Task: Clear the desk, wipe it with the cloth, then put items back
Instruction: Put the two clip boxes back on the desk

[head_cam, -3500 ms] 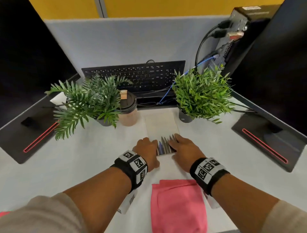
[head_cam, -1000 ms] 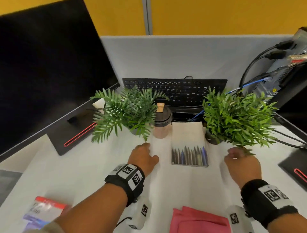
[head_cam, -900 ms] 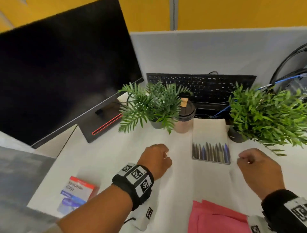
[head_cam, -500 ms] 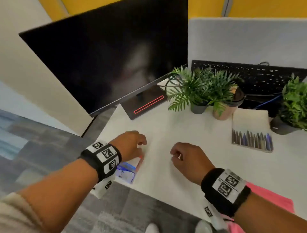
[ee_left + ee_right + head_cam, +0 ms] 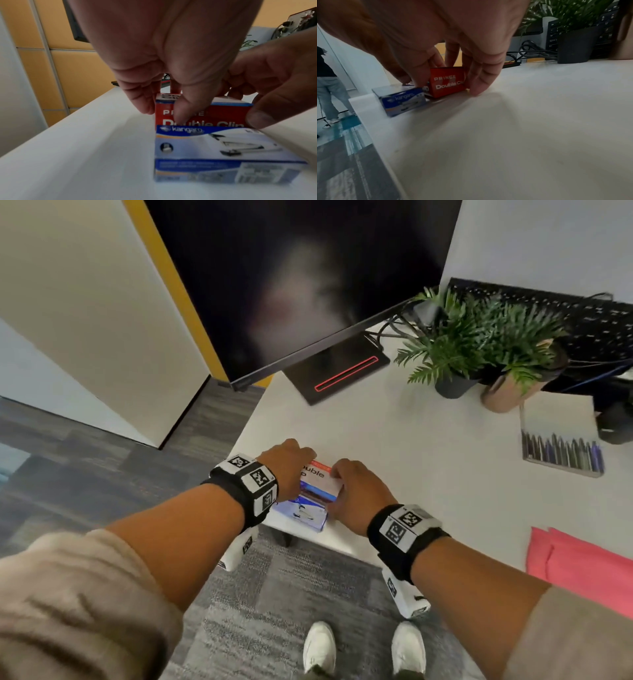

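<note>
A red and white Double Clip box (image 5: 320, 479) sits at the left front corner of the white desk (image 5: 428, 474), with a blue Kangaro stapler box (image 5: 301, 513) right in front of it at the edge. My left hand (image 5: 291, 463) curls over the clip box's left end. My right hand (image 5: 349, 487) grips its right end. In the right wrist view my right hand (image 5: 447, 88) has its thumb and fingers on either side of the clip box (image 5: 447, 82). The left wrist view shows my left hand (image 5: 164, 112) curled on the clip box (image 5: 223, 115). A pink cloth (image 5: 582, 563) lies at the right front edge.
A big black monitor (image 5: 308, 285) and its base (image 5: 339, 374) stand behind the boxes. Two potted plants (image 5: 455, 350), a lidded cup (image 5: 503, 395), a pen case (image 5: 561, 453) and a keyboard (image 5: 582, 316) sit far right. Another person (image 5: 327, 88) stands beyond the desk's left end.
Both hands left the pen case and swung left to the desk's front corner. Half a second ago only the left hand was at the boxes; now both hold the clip box.
</note>
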A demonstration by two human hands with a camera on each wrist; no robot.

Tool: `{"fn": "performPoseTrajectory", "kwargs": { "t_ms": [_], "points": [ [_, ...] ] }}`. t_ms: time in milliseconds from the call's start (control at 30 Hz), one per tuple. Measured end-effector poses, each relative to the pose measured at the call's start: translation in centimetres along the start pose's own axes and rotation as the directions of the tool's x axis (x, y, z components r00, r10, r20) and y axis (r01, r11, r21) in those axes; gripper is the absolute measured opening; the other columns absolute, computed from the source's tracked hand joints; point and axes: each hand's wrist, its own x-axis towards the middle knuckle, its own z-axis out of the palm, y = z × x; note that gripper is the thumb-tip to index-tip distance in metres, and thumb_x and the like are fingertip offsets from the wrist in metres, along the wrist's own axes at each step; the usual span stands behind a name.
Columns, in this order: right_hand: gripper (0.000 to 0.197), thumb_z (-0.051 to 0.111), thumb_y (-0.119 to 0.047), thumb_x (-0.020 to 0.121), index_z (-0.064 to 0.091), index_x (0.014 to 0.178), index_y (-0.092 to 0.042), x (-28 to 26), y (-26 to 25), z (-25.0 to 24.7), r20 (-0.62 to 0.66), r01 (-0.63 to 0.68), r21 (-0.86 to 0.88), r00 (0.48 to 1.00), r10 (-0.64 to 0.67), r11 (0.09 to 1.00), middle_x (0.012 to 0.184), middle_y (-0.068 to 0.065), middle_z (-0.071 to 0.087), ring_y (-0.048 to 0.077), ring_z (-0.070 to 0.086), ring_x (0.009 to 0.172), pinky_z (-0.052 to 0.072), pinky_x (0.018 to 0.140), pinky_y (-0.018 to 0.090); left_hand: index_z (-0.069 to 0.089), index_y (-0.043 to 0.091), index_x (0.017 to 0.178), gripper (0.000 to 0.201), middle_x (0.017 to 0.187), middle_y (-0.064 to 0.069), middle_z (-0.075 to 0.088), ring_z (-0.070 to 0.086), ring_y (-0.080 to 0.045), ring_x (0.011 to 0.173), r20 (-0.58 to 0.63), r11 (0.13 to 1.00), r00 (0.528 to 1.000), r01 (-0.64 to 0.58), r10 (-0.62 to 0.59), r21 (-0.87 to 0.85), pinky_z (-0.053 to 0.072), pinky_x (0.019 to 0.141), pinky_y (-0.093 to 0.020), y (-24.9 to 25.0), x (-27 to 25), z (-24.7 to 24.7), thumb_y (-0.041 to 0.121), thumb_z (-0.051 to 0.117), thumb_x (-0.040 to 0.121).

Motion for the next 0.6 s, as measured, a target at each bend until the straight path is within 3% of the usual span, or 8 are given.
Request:
{"fn": "performPoseTrajectory", "kwargs": {
  "t_ms": [133,300,400,500,600],
  "points": [
    [0.042,0.071,-0.022,0.075,0.047,0.108,-0.024,-0.2,0.3,-1.0,-0.067,-0.031,0.083,0.997,0.036,0.996,0.11,-0.001,0.055,0.018,0.056,0.094,0.05,0.077,0.029,0.044,0.023,0.134,0.068,0.123,-0.006,0.049,0.057,-0.025,0.11,-0.046,0.998,0.998,-0.037,0.035,-0.044,0.049,0.097,-0.039,0.0,1.2,-0.5,0.023,0.075,0.074],
    [0.048,0.069,-0.015,0.073,0.048,0.114,-0.026,-1.9,4.1,-5.8,-0.194,-0.093,0.218,0.972,0.136,0.972,0.116,-0.002,0.054,0.017,0.055,0.102,0.053,0.088,0.031,0.047,0.023,0.125,0.062,0.116,0.0,0.055,0.058,-0.018,0.102,-0.202,0.979,0.976,-0.112,0.076,-0.171,0.05,0.09,-0.029,4.4,3.2,-2.2,0.027,0.076,0.07],
    [0.046,0.068,-0.013,0.073,0.049,0.113,-0.025,-2.9,7.9,-9.0,-0.208,-0.143,0.185,0.961,0.181,0.972,0.117,0.0,0.053,0.017,0.054,0.104,0.051,0.089,0.027,0.052,0.022,0.119,0.054,0.113,-0.001,0.056,0.058,-0.018,0.1,-0.207,0.965,0.97,-0.171,0.129,-0.199,0.049,0.088,-0.028,9.4,5.3,-2.7,0.029,0.075,0.071],
    [0.041,0.067,-0.015,0.076,0.052,0.113,-0.022,-3.0,11.5,-11.6,-0.222,-0.2,0.121,0.949,0.223,0.972,0.118,0.001,0.054,0.02,0.055,0.108,0.049,0.092,0.029,0.049,0.022,0.126,0.057,0.12,-0.003,0.053,0.057,-0.02,0.106,-0.2,0.952,0.97,-0.183,0.135,-0.246,0.049,0.094,-0.029,13.9,7.9,-2.3,0.028,0.073,0.075],
    [0.041,0.058,-0.012,0.083,0.055,0.123,-0.019,-2.5,15.3,-13.0,-0.243,-0.253,0.026,0.937,0.252,0.967,0.137,0.007,0.048,0.026,0.046,0.126,0.04,0.106,0.033,0.045,0.021,0.133,0.055,0.127,-0.005,0.049,0.057,-0.024,0.11,-0.225,0.943,0.971,-0.148,0.081,-0.299,0.049,0.098,-0.034,16.9,10.3,-1.5,0.022,0.065,0.081]
  ]
}}
